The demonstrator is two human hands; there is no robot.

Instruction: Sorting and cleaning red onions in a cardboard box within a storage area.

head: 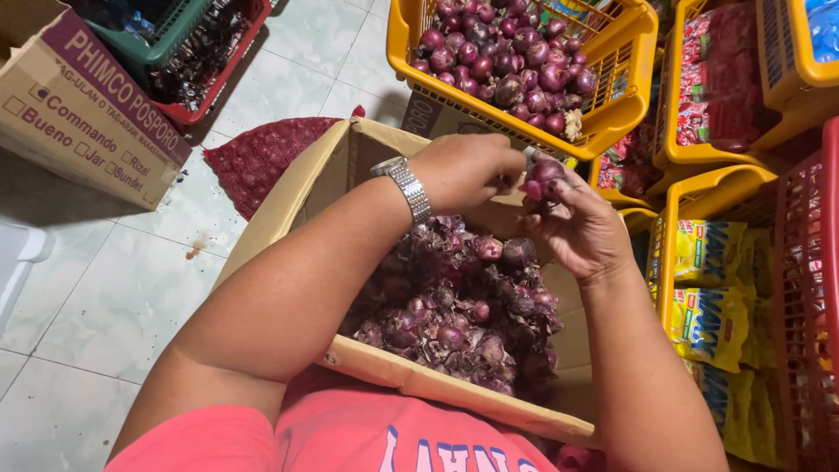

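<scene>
1. Above the open cardboard box [297,188], the right hand [581,232] cradles one red onion [544,172], fingers closed round it.
2. Left hand [463,168] pinches something small at the onion's top; scraps would likely drop among the box's skins [463,306].
3. Clean-looking onions fill the yellow basket [625,96] just beyond.

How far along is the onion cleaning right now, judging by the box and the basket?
Done: the yellow basket already holds a heap of clean red onions. In hand: the right hand holds one onion while the left hand works at it. Left: the cardboard box is full of onions and loose skins.
</scene>
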